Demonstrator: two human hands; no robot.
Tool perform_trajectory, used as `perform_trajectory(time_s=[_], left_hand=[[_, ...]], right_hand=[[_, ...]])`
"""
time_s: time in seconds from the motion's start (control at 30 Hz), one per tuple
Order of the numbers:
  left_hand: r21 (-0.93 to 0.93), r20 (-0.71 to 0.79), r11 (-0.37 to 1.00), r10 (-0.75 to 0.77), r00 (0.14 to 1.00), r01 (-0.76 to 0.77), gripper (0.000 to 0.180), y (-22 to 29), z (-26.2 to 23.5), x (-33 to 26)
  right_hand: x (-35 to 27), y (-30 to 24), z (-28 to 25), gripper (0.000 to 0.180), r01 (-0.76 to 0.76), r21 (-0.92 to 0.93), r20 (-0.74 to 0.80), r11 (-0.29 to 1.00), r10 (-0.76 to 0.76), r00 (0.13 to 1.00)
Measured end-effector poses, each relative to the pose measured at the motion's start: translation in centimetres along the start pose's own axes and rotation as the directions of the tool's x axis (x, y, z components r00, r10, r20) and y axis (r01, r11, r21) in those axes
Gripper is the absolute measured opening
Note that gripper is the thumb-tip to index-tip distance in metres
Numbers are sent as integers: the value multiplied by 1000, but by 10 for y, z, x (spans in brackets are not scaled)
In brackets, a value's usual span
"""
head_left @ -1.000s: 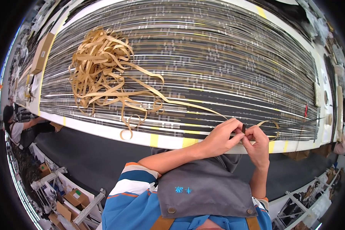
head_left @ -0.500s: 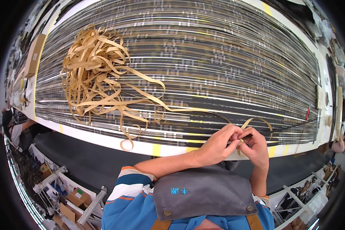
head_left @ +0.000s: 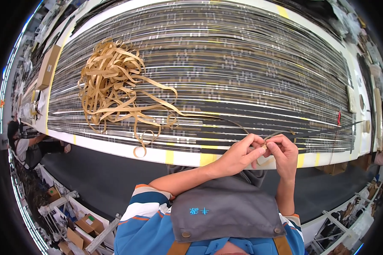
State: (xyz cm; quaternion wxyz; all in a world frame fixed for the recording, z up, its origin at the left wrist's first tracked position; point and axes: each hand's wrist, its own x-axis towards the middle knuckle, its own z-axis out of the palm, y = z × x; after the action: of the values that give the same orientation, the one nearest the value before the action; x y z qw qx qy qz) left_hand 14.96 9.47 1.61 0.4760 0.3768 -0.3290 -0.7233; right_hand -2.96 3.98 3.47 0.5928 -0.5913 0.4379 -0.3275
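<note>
A long tan flat strip [head_left: 191, 114] runs from a tangled heap of tan strip [head_left: 110, 80] on the left of the table to my hands. My left hand [head_left: 241, 154] pinches the strip between thumb and fingers near the table's front edge. Close beside it, my right hand [head_left: 284, 154] pinches the same strip, fingertips almost touching the left ones. A small pale end shows between them. A thin dark strip [head_left: 327, 130] stretches from the fingers toward the far right. The exact join at the fingertips is partly hidden.
Rows of narrow dark, white and yellow-marked strips [head_left: 225, 63] cover the white table [head_left: 183, 158]. A red tool [head_left: 339, 117] lies at the right, a cardboard box [head_left: 49, 67] at the left end. Another person [head_left: 27, 146] sits at the far left; shelves with boxes [head_left: 89, 223] stand behind me.
The view has shifted slightly. My fingertips have changed their pinch on the strip, and the tan loop beyond my right hand sits lower. The dark strip now extends further right.
</note>
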Motion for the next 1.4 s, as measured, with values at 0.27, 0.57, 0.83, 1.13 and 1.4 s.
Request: perform_trajectory(time_s=[0.27,0.57,0.83,1.13,1.4], left_hand=[[461,18,887,16,1000,-23,19,50,-41,-48],[777,-317,612,185,930,143,16,131,-138,-130],[782,-622,254,258,740,569,19,145,-199,-161],[772,-632,307,284,721,556,19,148,-190,-126],[888,-126,455,378,917,-65,24,128,-121,-85]], right_hand=[[-10,-38,-22,5,490,-5,-180,872,-483,857],[-5,-89,-57,25,622,648,-265,440,-635,726],[-2,-91,-64,38,475,676,1,564,-646,764],[10,-82,-23,12,288,375,222,881,-387,895],[48,-75,53,10,80,-170,496,982,15,868]])
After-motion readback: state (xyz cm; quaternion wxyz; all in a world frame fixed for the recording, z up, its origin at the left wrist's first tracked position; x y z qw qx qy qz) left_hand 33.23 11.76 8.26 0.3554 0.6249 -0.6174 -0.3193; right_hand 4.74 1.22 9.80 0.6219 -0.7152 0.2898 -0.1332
